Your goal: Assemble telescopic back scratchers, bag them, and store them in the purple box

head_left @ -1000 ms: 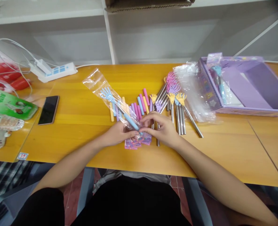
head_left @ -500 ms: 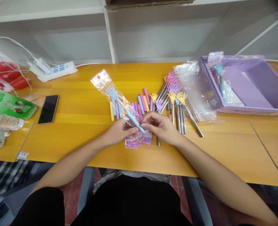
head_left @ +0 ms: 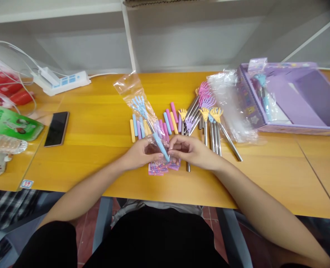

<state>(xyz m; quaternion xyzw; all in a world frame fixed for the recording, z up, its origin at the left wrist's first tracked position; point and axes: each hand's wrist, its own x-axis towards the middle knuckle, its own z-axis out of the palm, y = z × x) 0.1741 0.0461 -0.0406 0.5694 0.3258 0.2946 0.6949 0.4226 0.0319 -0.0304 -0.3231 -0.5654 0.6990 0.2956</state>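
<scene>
A blue back scratcher (head_left: 160, 144) with a hand-shaped head lies inside a clear plastic bag (head_left: 128, 86), slanting up to the left over the table. My left hand (head_left: 139, 153) is closed around the bag's lower left side, thumb near the handle. On the other side, my right hand (head_left: 187, 149) pinches the bag's edge by the handle's lower end. Beneath my hands lie printed cards (head_left: 157, 169) in pink and purple. Just beyond them are several coloured handle sleeves (head_left: 172, 122). Right of my right hand are loose back scratchers (head_left: 215, 116) with metal rods.
A purple box (head_left: 301, 128) holding a bagged blue scratcher stands at the right, with a pile of clear bags (head_left: 228, 108) beside it. To the left are a phone (head_left: 56, 128), a power strip (head_left: 67, 82), a green package (head_left: 12, 121) and a plastic bottle (head_left: 7, 144).
The bagged scratcher has tilted more upright, its head end shifting to the right. Both hands keep their hold on the bag, and the camera view has shifted slightly.
</scene>
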